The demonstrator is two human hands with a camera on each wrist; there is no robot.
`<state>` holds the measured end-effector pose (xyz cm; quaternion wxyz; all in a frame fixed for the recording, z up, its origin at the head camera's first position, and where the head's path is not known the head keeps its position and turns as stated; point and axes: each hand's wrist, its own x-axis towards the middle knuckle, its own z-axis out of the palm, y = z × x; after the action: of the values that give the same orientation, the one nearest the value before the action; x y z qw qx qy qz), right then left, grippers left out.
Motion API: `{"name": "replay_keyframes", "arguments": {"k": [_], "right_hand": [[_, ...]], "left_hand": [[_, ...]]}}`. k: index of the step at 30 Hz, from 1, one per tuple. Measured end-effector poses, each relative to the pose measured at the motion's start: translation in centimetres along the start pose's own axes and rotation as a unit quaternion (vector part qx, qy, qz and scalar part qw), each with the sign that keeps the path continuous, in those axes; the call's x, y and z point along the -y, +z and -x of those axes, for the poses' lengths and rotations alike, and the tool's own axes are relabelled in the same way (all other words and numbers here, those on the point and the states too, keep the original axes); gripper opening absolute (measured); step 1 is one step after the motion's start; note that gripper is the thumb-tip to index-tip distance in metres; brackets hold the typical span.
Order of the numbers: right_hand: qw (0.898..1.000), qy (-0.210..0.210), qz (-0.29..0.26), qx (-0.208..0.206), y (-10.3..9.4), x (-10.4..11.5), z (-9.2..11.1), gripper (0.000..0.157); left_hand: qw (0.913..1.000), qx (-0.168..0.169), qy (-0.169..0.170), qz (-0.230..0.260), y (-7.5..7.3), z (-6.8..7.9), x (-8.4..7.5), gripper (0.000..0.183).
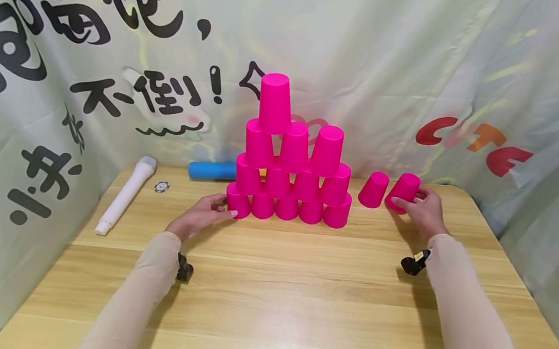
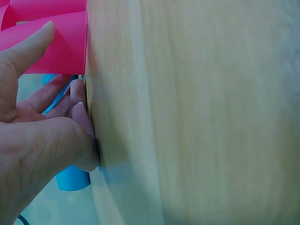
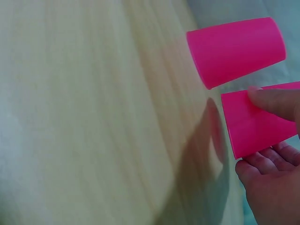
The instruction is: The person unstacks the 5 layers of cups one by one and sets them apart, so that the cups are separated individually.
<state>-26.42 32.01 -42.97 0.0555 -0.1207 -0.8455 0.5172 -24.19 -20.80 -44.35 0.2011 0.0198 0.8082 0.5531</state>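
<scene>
Upside-down pink cups form a stacked pyramid, with a single top cup point(image 1: 275, 104) and a row of three beneath. Two lower rows each hold several. My left hand point(image 1: 202, 214) is at the bottom-left cup point(image 1: 239, 200). Its straight thumb lies against the cup's front, and its other fingers are loosely bent by the far side, as the left wrist view shows. To the pyramid's right, my right hand point(image 1: 423, 209) holds an upside-down pink cup point(image 3: 253, 123) between thumb and fingers. That cup is tilted, seemingly just off the table. Another loose pink cup point(image 1: 373, 190) stands left of it.
A blue cylinder point(image 1: 211, 170) lies behind the pyramid's left side. A white stick-like object point(image 1: 125, 195) and a small round chip point(image 1: 161, 187) lie on the wooden table point(image 1: 278, 302) at left. Printed cloth point(image 1: 370, 55) hangs around the back and sides.
</scene>
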Motion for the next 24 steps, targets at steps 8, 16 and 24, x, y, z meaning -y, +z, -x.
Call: {"name": "replay_keyframes", "arguments": {"k": [8, 16, 24], "right_hand": [[1.000, 0.009, -0.007, 0.007, 0.75, -0.57, -0.20, 0.074], [1.000, 0.025, -0.016, 0.007, 1.01, -0.51, 0.04, 0.079], [1.000, 0.016, -0.012, 0.005, 0.77, -0.25, 0.31, 0.085]], "left_hand": [[1.0000, 0.000, 0.000, -0.002, 0.11, 0.07, -0.07, 0.070], [1.0000, 0.000, -0.006, -0.001, 0.15, 0.34, -0.43, 0.072], [1.0000, 0.000, -0.001, -0.001, 0.07, 0.24, -0.29, 0.071]]}}
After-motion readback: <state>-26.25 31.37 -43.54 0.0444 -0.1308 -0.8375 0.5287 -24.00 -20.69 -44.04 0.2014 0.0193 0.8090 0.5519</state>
